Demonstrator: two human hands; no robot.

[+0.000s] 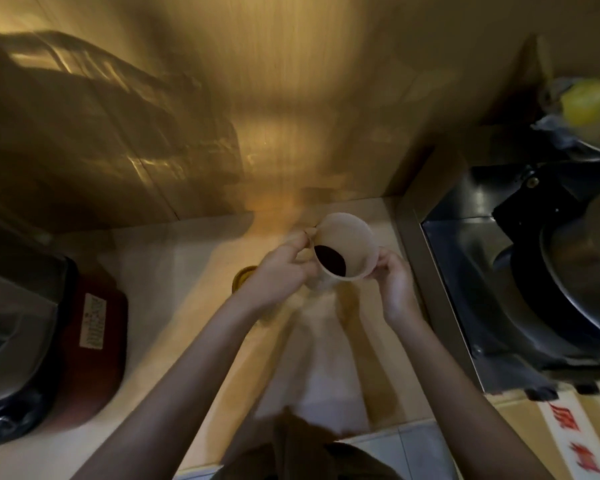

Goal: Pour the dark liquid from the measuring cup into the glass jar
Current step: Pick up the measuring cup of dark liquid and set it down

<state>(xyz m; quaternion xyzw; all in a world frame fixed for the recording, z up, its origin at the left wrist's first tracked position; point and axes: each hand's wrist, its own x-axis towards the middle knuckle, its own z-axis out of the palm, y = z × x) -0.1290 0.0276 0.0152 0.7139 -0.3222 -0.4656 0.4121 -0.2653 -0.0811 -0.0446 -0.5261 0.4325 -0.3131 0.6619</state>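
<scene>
The tilted measuring cup (pixel 343 251), dark liquid (pixel 329 259) pooled inside, is being gripped by the closed left hand (pixel 281 271) and steadied by the right hand's (pixel 395 282) curled fingertips.

The single head-worn wide-angle camera looks steeply down and forward from close above the counter (pixel 194 306), both forearms reaching up from six o'clock toward centre, the wall filling twelve o'clock, a cooker (pixel 32 341) at eight o'clock and the stove (pixel 534 271) at three o'clock.

Measuring cup (pixel 343 249) between both hands, above counter (pixel 174 271); stove (pixel 499 271) to right.
</scene>
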